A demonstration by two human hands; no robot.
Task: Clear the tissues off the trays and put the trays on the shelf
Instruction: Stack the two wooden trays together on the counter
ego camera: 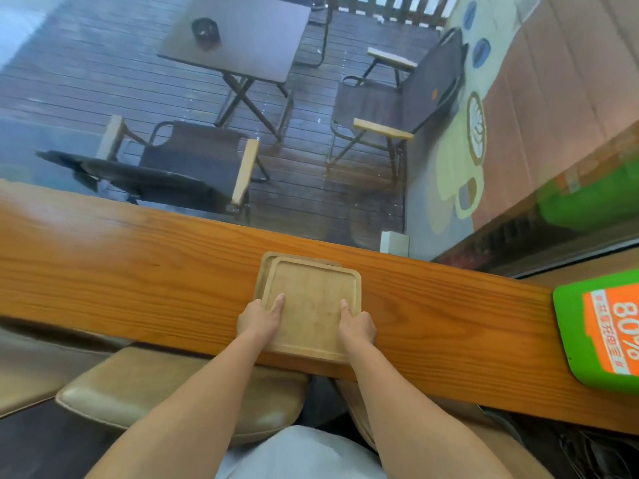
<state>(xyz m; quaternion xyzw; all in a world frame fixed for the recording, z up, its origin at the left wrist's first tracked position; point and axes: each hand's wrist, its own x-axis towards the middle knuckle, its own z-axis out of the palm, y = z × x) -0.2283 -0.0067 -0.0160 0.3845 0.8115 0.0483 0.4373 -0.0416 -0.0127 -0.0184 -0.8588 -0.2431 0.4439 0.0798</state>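
Two square wooden trays lie stacked on a long wooden counter [138,264]. The upper tray [313,305] sits slightly nearer and to the right of the lower tray [264,267], whose far-left rim shows. My left hand [261,318] grips the stack's left edge with the thumb inside the upper tray. My right hand [356,323] grips the right edge the same way. No tissue is visible on the trays.
A green and orange sign [601,330] lies at the counter's right end. Padded tan stools [179,392] stand below the counter's near edge. Behind the counter is a window onto a deck with a dark table [238,36] and folding chairs [193,160].
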